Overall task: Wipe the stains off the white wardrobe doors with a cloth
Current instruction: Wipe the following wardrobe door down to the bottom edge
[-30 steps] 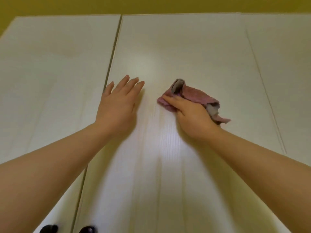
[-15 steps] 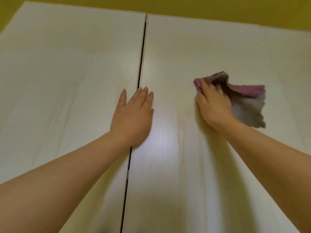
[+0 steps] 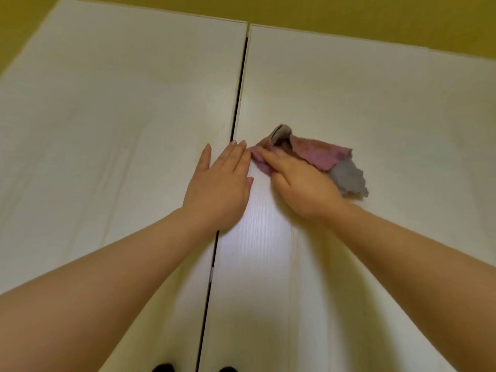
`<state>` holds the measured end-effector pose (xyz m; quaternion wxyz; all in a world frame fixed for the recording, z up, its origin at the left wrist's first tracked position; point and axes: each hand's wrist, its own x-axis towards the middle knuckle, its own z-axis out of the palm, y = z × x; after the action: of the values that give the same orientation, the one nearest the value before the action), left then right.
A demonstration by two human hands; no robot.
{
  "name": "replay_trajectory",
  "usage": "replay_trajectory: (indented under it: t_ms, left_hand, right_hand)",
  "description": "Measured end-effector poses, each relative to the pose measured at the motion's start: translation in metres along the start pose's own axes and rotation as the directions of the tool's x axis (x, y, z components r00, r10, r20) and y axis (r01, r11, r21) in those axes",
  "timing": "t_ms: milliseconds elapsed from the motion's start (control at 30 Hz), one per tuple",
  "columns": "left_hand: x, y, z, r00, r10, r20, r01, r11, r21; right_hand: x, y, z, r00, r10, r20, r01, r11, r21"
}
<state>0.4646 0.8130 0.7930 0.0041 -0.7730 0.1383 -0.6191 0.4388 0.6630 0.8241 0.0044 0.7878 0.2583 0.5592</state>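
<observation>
a: where is the cloth point(image 3: 319, 154)?

b: on the right door point(image 3: 375, 103), under and over the fingers of the right hand point(image 3: 303, 189). its pink corner pokes out past the fingertips, and a grey flap trails behind the knuckles.

a: and how do those fingers lie?

b: the forefinger lies straight on the cloth, pressing it to the door. a fold covers the others, so i cannot tell whether they curl.

a: the left hand point(image 3: 218, 183)?

b: flat, fingers straight, three together and the little one spread apart. the palm spans the dark gap point(image 3: 239, 89) between the doors, with the little finger on the left door point(image 3: 120, 116). its fingertips are just beside the cloth's corner.

a: anything else?

b: a yellow wall point(image 3: 349, 12) far beyond the fingertips, and two dark knobs point(image 3: 162, 367) far back, below the wrists.
</observation>
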Motion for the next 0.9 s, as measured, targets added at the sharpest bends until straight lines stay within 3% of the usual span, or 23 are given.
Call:
replay_trajectory:
  t_ms: [67, 100, 133, 200, 267, 333, 367, 433, 500, 567, 600, 667, 767, 900]
  left_hand:
    - [-0.006, -0.002, 0.000, 0.999, -0.035, 0.004, 0.034, 0.999, 0.035]
    - [-0.009, -0.002, 0.000, 0.998, -0.069, 0.004, 0.069, 0.997, 0.041]
    - [-0.012, -0.004, 0.000, 0.995, -0.101, 0.012, 0.101, 0.994, 0.037]
    - [-0.014, -0.004, 0.000, 0.991, -0.130, 0.035, 0.130, 0.991, 0.020]
    - [-0.013, -0.005, 0.000, 0.990, -0.132, 0.047, 0.131, 0.991, 0.018]
    - [-0.013, -0.007, -0.002, 0.990, -0.126, 0.065, 0.123, 0.992, 0.036]
    - [-0.012, -0.007, -0.003, 0.990, -0.122, 0.076, 0.119, 0.992, 0.045]
    - [-0.013, -0.008, -0.004, 0.989, -0.111, 0.093, 0.105, 0.992, 0.066]
    - [-0.014, -0.009, -0.004, 0.990, -0.100, 0.096, 0.094, 0.994, 0.064]
    - [-0.015, -0.008, -0.003, 0.991, -0.107, 0.086, 0.102, 0.993, 0.053]
    - [-0.015, -0.008, -0.003, 0.990, -0.111, 0.089, 0.106, 0.993, 0.057]
    - [-0.015, -0.006, -0.004, 0.987, -0.116, 0.108, 0.109, 0.992, 0.064]
    - [-0.015, -0.008, -0.006, 0.987, -0.113, 0.110, 0.106, 0.992, 0.067]
    - [-0.014, -0.007, -0.007, 0.988, -0.113, 0.107, 0.107, 0.993, 0.058]
  right_hand:
    - [0.019, 0.008, -0.012, 0.985, 0.150, -0.085, -0.138, 0.982, 0.129]
    - [0.025, 0.006, -0.010, 0.975, 0.194, -0.110, -0.184, 0.978, 0.097]
    - [0.024, -0.003, -0.004, 0.979, 0.177, -0.103, -0.179, 0.984, -0.007]
    - [0.008, -0.016, 0.012, 1.000, 0.007, 0.000, -0.007, 0.990, -0.143]
    - [-0.002, -0.016, 0.011, 0.990, -0.132, 0.042, 0.133, 0.991, -0.026]
    - [0.013, -0.008, -0.001, 1.000, -0.011, -0.028, 0.016, 0.985, 0.174]
    - [0.023, -0.004, -0.004, 0.995, 0.068, -0.078, -0.054, 0.984, 0.172]
    - [0.028, -0.010, 0.000, 0.986, 0.121, -0.117, -0.127, 0.991, -0.050]
    - [0.014, -0.019, 0.013, 0.999, -0.011, -0.034, 0.005, 0.986, -0.169]
    - [0.000, -0.015, 0.014, 0.987, -0.158, 0.036, 0.160, 0.982, -0.097]
    - [0.002, -0.008, 0.007, 0.985, -0.167, 0.033, 0.168, 0.986, -0.026]
    - [0.013, 0.010, -0.011, 0.998, -0.048, -0.037, 0.049, 0.998, 0.049]
    - [0.005, 0.018, -0.013, 0.989, 0.071, -0.127, -0.081, 0.994, -0.080]
    - [-0.034, 0.009, 0.001, 0.989, -0.130, 0.066, 0.137, 0.984, -0.117]
